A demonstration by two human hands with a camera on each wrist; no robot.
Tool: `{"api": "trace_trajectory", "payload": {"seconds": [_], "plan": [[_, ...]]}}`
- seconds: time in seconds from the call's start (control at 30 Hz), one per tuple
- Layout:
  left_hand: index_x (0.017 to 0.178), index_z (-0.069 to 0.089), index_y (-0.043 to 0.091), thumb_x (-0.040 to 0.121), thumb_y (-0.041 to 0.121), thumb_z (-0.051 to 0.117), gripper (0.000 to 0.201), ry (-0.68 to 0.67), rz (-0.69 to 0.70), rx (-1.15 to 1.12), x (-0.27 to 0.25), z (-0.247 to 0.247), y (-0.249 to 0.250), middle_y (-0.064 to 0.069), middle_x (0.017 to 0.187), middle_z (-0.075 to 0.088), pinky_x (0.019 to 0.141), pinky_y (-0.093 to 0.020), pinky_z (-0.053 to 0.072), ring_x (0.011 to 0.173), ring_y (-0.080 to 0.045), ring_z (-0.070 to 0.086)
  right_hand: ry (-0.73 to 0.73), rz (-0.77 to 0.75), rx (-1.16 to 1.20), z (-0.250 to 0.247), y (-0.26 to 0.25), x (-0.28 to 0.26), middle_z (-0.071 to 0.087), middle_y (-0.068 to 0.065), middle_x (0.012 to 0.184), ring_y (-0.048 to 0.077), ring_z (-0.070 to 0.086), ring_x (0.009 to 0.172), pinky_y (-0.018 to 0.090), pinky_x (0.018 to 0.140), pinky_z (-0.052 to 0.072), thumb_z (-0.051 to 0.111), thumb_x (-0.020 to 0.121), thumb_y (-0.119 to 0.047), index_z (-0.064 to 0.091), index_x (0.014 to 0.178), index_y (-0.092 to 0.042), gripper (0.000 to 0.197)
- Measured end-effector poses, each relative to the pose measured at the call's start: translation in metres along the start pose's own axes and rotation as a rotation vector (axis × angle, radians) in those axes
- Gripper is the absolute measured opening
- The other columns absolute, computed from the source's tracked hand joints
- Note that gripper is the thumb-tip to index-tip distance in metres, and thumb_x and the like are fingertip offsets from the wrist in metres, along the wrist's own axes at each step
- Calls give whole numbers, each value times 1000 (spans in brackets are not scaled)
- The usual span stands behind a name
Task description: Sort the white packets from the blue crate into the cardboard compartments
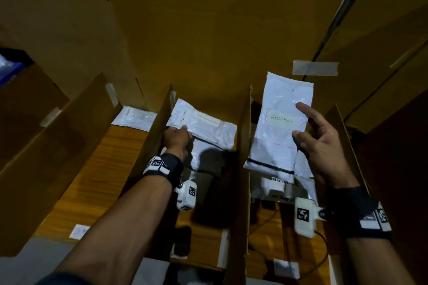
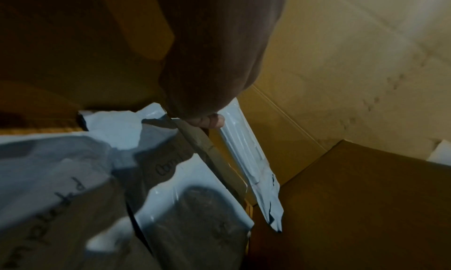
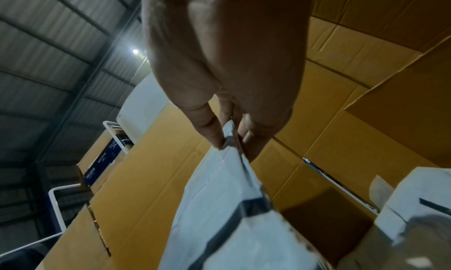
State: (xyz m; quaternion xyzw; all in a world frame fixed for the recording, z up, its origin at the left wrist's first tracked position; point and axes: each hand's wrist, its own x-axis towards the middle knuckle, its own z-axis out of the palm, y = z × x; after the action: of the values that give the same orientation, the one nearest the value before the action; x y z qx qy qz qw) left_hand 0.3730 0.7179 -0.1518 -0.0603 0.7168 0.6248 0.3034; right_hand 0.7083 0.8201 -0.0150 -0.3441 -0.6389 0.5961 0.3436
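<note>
Packets are in both hands at once, each over its own cardboard compartment. The right hand (image 1: 322, 139), at the right of the head view, pinches the right edge of a tall packet (image 1: 281, 127) whose label seems to read "Exception"; the right wrist view shows the thumb and fingertips (image 3: 214, 137) closed on the edge. This packet stands nearly upright, long axis running up the frame, its lower end over the other packets already lying in the right compartment (image 1: 335, 122).

The left hand (image 1: 177, 139), near the centre of the frame, grips the near left corner of a second packet (image 1: 203, 126), which lies almost flat with its long axis running across the frame to the right, above the pile in the middle compartment (image 1: 157, 127). A third packet (image 1: 135, 118) lies in the compartment to the left. A sliver of the blue crate (image 1: 11, 67) shows at the left edge.

Each packet hangs away from its grip toward the compartment's back, so lowering and letting go looks like the likely next move; the upright one would probably need tipping forward.
</note>
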Motion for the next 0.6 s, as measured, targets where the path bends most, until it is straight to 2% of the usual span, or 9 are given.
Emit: {"api": "trace_trajectory", "payload": {"seconds": [0.1, 0.2, 0.3, 0.33, 0.4, 0.43, 0.5, 0.57, 0.6], "plan": [[114, 72, -2, 95, 8, 68, 21, 38, -28, 52, 12, 11, -2, -9, 103, 78, 62, -28, 59, 71, -17, 67, 36, 20, -12, -1, 1, 0, 45, -14, 162, 20, 42, 151, 61, 114, 47, 59, 101, 7, 61, 141, -47, 67], [115, 72, -7, 91, 4, 69, 27, 38, -68, 34, 27, 16, -4, -7, 89, 73, 55, -27, 54, 63, -17, 64, 68, 31, -17, -2, 2, -3, 46, -12, 160, 21, 54, 140, 58, 113, 48, 60, 101, 5, 61, 141, -48, 67], [114, 72, -6, 79, 12, 78, 39, -11, -85, 149, 53, 13, -15, -6, 96, 75, 71, -34, 61, 77, -24, 70, 69, 49, 7, -7, 4, -4, 46, -8, 161, 32, 57, 136, 60, 112, 49, 59, 101, 6, 61, 141, -48, 67], [112, 73, -6, 72, 14, 79, 45, -1, -81, 158, 69, 13, -23, -7, 96, 77, 71, -35, 61, 78, -24, 72, 67, 60, 23, -9, 4, -4, 45, -7, 162, 37, 58, 134, 60, 111, 49, 58, 101, 6, 61, 141, -48, 67], [115, 72, -3, 69, 18, 78, 51, 45, -47, 181, 69, 14, -28, -12, 100, 80, 69, -36, 62, 78, -24, 76, 70, 61, 18, -12, 2, -5, 44, -6, 163, 31, 60, 134, 60, 112, 49, 58, 102, 6, 61, 141, -48, 67], [122, 67, -2, 76, 20, 77, 52, 67, 14, 234, 55, 14, -24, -16, 108, 78, 71, -36, 61, 81, -24, 76, 72, 55, 7, -13, 1, -5, 43, -8, 164, 25, 59, 135, 59, 112, 49, 58, 102, 6, 60, 142, -48, 67], [129, 60, 2, 90, 18, 73, 44, 86, 260, 446, 28, 15, -21, -18, 123, 72, 87, -39, 55, 102, -32, 70, 73, 40, -10, -13, 0, -4, 42, -10, 164, 25, 57, 138, 58, 113, 49, 58, 102, 6, 60, 142, -47, 67], [130, 58, 10, 96, 19, 67, 36, -1, 582, 647, 15, 14, -25, -15, 131, 63, 99, -44, 52, 117, -34, 63, 61, 29, -22, -12, 0, -2, 43, -10, 163, 32, 56, 137, 59, 112, 50, 59, 101, 6, 60, 143, -46, 67], [134, 58, 13, 98, 24, 63, 38, -85, 711, 777, 12, 13, -27, -13, 137, 58, 101, -46, 52, 122, -33, 60, 58, 21, -30, -11, 0, -2, 43, -11, 163, 29, 56, 138, 59, 112, 50, 59, 101, 6, 60, 143, -46, 67]]}}
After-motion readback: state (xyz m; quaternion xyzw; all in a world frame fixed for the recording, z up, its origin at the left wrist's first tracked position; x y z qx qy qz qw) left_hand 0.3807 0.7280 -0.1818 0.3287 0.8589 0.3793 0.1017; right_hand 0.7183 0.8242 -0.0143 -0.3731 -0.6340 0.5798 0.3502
